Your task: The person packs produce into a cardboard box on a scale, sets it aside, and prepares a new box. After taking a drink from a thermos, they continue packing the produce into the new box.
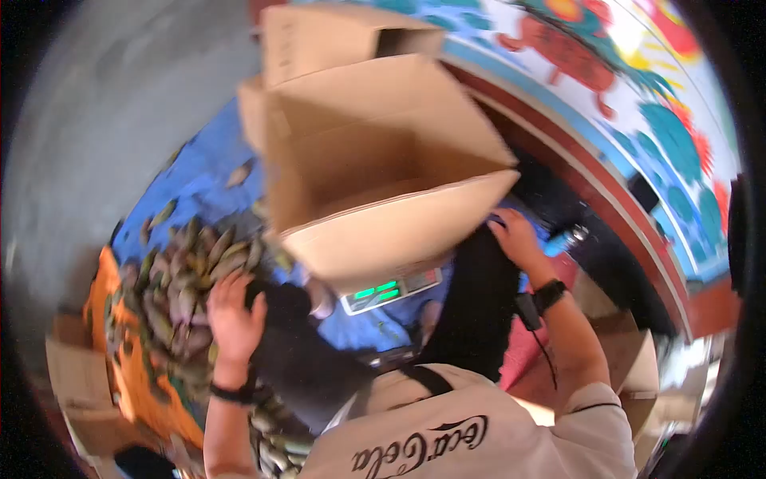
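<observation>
An open cardboard box (pixel 399 223) stands on a digital scale (pixel 371 296) with lit green displays, and its inside looks empty. My left hand (pixel 237 315) has its fingers spread beside my knee, close to a heap of brownish-green and purplish tubers (pixel 183 295); nothing is in it. On the other side, my right hand (pixel 519 238) rests by my other knee, near the box's right corner, with thumb and fingers apart and nothing visible in it.
More cardboard boxes (pixel 319 40) stand behind the open one. A blue sheet (pixel 199 168) and an orange cloth (pixel 136 367) lie under the tubers. A painted wall (pixel 638 104) runs along the right. Cardboard (pixel 80 367) stands at the lower left.
</observation>
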`<control>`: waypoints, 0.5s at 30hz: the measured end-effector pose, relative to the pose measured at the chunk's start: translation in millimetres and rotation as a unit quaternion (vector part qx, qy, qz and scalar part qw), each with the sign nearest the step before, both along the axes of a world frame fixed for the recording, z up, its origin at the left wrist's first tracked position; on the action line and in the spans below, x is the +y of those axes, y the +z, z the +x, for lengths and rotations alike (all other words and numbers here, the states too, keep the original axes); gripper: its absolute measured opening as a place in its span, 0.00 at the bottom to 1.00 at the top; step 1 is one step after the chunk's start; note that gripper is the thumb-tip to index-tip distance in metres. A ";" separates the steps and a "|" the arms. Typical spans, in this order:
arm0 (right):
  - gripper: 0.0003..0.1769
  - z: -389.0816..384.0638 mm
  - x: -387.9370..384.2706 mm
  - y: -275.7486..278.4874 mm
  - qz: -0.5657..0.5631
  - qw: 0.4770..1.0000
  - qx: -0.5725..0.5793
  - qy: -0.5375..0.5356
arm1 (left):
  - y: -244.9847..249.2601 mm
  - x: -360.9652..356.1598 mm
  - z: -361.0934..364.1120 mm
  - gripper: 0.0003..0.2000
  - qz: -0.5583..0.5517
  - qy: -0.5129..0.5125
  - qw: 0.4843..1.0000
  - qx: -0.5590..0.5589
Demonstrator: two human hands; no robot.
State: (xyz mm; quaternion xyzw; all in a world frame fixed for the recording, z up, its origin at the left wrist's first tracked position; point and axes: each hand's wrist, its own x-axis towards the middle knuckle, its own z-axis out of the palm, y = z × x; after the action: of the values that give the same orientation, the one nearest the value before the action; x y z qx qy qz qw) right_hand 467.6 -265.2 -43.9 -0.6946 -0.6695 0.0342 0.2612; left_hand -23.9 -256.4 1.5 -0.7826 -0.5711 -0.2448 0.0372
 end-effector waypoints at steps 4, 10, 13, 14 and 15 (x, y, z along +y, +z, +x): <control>0.14 44.5 -28.6 -13.1 0.041 0.995 0.007 -0.092 | -0.1 -7.7 -6.9 0.19 0.000 -0.019 1.000 -0.007; 0.14 152.6 -95.6 -78.4 -0.030 0.952 0.028 -0.302 | -17.8 -4.6 -8.0 0.19 -0.037 -0.014 0.999 -0.026; 0.14 196.4 -135.8 -99.2 -0.077 0.904 0.018 -0.420 | -8.6 3.7 8.6 0.20 -0.037 -0.012 0.999 -0.004; 0.14 205.4 -144.9 -98.3 -0.077 0.902 0.020 -0.425 | 2.0 2.1 21.7 0.21 -0.010 -0.011 1.000 0.009; 0.14 210.8 -154.1 -93.1 -0.093 0.890 0.035 -0.446 | 10.9 -0.2 31.0 0.23 0.015 -0.008 1.000 0.023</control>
State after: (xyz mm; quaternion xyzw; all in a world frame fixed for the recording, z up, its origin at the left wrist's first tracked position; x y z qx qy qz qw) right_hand 678.4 -419.3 -137.0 -0.9394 -0.2737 0.0011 0.2063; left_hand 7.1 -256.5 12.4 -0.7917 -0.5604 -0.2356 0.0600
